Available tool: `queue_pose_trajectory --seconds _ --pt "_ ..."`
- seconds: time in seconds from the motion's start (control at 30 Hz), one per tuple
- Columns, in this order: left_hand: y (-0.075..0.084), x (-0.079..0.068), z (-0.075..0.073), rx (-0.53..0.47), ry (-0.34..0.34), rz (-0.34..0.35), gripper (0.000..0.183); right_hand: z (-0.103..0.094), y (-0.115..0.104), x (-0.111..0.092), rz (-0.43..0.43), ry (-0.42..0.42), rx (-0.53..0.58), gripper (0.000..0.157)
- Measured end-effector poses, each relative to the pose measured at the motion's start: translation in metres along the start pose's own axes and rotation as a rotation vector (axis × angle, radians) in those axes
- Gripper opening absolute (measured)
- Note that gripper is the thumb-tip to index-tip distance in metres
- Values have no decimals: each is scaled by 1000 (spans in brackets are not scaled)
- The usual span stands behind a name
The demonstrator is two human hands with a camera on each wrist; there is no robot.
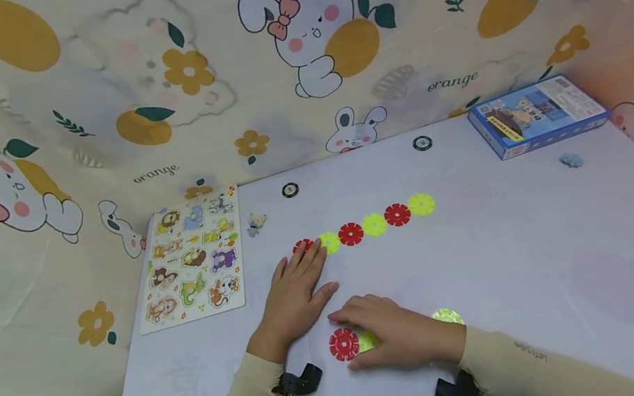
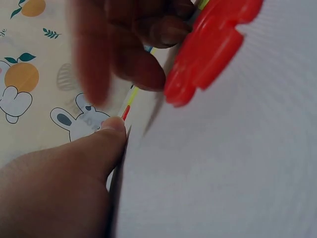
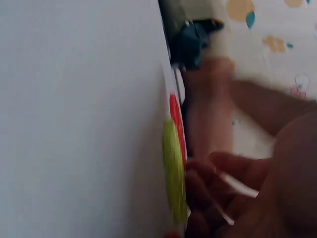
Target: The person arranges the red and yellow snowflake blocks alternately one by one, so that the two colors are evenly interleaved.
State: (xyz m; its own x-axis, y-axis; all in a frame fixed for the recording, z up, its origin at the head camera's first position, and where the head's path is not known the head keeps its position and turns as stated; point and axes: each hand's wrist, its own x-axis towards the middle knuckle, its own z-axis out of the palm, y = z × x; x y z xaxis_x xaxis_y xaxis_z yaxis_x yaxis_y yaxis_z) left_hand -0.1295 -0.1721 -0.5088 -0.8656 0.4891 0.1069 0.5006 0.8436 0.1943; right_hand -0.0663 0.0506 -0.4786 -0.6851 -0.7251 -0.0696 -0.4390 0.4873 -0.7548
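Red and yellow-green notched plastic discs alternate in an upper row, with a red disc (image 1: 351,234) near its middle and a yellow-green disc (image 1: 421,204) at its right end. My left hand (image 1: 296,297) has its extended fingertips on the leftmost red disc (image 2: 213,49), partly covering it. Below, my right hand (image 1: 400,330) arches over a second group, thumb and fingers spread apart. A red disc (image 1: 343,344) lies between its fingertips and thumb, beside a half-hidden yellow-green disc (image 1: 367,340). Another yellow-green disc (image 1: 447,316) shows behind the right wrist. Whatever lies under the palm is hidden.
An animal puzzle board (image 1: 190,259) lies at the left, beside a small figure (image 1: 256,223). Two black rings, a left one (image 1: 290,190) and a right one (image 1: 423,143), lie at the back. A blue box (image 1: 538,115) and small blue piece (image 1: 571,160) are at the right.
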Motion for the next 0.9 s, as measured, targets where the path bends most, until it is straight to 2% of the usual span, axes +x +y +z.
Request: queue_pose_trajectory --seconds 0.07,0.13,0.23,0.4,0.5,0.67,0.9 --pt "0 0 0 -2 1 -2 70 6 -3 4 -21 28 -116 65" --pt "0 0 0 -6 3 -3 70 9 -6 7 -24 55 -188 56" --pt "1 0 -1 -13 7 -5 70 10 -10 10 -8 75 -208 51" --pt "0 0 0 -22 10 -2 69 0 -12 7 25 62 -12 37" --pt "0 0 1 -18 13 3 69 -16 -8 1 43 103 118 28" --pt "0 0 1 -2 5 -6 70 -47 17 -13 109 276 231 22" --pt "-1 0 2 -7 7 0 69 -86 81 -41 348 510 285 24"
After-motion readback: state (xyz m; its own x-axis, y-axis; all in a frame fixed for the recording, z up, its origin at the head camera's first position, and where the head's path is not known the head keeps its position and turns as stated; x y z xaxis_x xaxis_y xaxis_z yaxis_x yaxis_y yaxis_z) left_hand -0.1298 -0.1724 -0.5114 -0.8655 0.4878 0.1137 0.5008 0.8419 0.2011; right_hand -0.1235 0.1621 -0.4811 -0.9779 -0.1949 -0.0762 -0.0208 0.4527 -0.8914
